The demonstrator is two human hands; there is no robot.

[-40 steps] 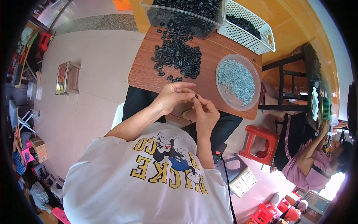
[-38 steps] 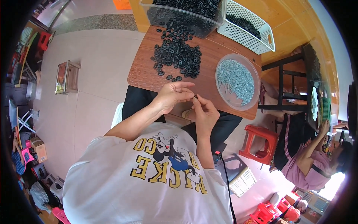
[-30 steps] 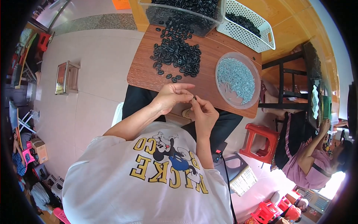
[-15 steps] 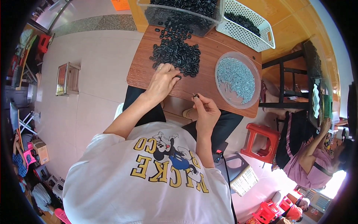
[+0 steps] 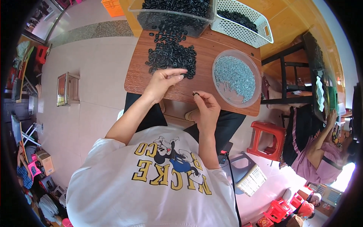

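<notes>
A small black piece point(image 5: 195, 94) was pinched between the right hand's point(image 5: 208, 109) thumb and finger near the wood-grain tabletop's point(image 5: 204, 56) front edge, while glossy black two-holed ovals point(image 5: 171, 56) lay in a loose, overlapping heap beside the left hand point(image 5: 162, 82).

Big yellow letters point(image 5: 155, 175) sit upside down on the person's white tee point(image 5: 147, 200) at six o'clock; the pale sheet point(image 5: 252, 181) toward five's way too tiny to read.

The bin point(image 5: 181, 14) (left) and basket point(image 5: 236, 34) (right) stand at the surface's point(image 5: 204, 53) far edge. Loose parts point(image 5: 172, 56) lie before the bin; the tub point(image 5: 234, 100) sits toward the right edge.
</notes>
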